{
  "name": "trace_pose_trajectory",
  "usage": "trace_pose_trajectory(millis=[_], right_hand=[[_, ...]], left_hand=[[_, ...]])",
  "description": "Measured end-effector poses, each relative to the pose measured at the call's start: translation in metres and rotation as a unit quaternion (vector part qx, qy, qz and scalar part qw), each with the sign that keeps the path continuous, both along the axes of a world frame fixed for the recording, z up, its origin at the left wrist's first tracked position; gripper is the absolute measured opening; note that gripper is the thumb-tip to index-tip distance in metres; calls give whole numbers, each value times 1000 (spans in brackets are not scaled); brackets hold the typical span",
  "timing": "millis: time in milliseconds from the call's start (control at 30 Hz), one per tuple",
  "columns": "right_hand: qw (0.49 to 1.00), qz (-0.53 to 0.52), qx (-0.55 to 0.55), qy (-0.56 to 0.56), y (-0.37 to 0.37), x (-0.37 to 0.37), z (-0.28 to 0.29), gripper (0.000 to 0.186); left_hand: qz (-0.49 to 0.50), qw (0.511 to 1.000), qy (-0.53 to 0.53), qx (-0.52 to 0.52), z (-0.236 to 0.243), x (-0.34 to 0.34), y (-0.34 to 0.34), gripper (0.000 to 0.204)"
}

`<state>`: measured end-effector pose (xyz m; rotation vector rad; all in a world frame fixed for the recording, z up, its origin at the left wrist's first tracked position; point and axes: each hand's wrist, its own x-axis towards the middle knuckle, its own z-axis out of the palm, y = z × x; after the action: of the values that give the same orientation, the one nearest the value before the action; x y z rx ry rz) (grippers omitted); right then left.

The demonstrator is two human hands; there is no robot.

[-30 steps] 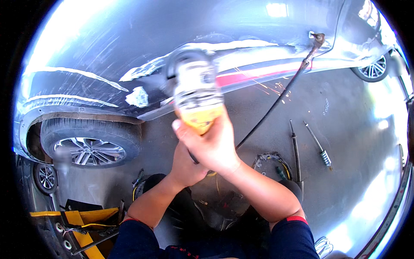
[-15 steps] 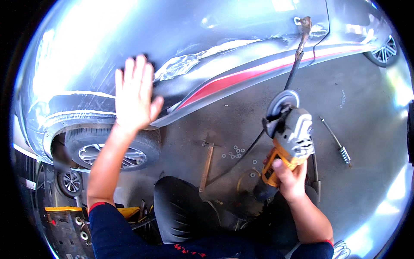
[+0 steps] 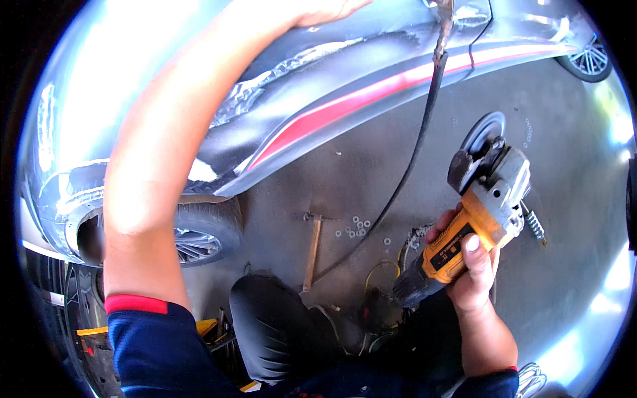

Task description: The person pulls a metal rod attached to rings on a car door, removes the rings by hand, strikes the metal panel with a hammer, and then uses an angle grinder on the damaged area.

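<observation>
"Beside the car (image 3: 298, 113), out from its side, where was the grinder (image 3: 471, 232)?"

"Held above the floor (image 3: 391, 272), in the right hand (image 3: 474, 275). The fingers (image 3: 438, 229) wrapped round the yellow body (image 3: 454, 252) and the thumb (image 3: 472, 255) lay along it. The disc (image 3: 488, 132) was on the side nearer the car."

"How would it have handled?"

"Stiff and fairly heavy, I judged, probably weighted toward the metal head (image 3: 507, 176); the body was the place to hold, clear of the disc."

"And the arms?"

"The right forearm (image 3: 488, 338) was bent up beside the car. The left arm (image 3: 156, 159) stretched up across it. The left hand (image 3: 325, 12) was cut off, so I couldn't tell whether it was open or closed, or touching the car."
</observation>
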<state>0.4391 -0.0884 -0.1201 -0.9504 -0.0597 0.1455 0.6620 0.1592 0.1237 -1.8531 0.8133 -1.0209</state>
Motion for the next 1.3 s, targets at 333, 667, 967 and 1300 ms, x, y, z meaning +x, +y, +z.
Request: trace_pose_trajectory(millis=[333, 667, 967, 1300], right_hand=[[999, -1, 43, -12, -5, -4, 2, 66], [996, 53, 10, -64, -9, -3, 1, 59], [991, 93, -18, -94, 59, 46, -3, 62], [988, 18, -4, -150, 152, 73, 26, 58]], left_hand=[[52, 973, 224, -28, -72, -61, 56, 92], [145, 960, 238, 7, -57, -111, 90, 86], [189, 975, -99, 61, 125, -108, 84, 73], [-19, 991, -77, 111, 187, -88, 163, 58]])
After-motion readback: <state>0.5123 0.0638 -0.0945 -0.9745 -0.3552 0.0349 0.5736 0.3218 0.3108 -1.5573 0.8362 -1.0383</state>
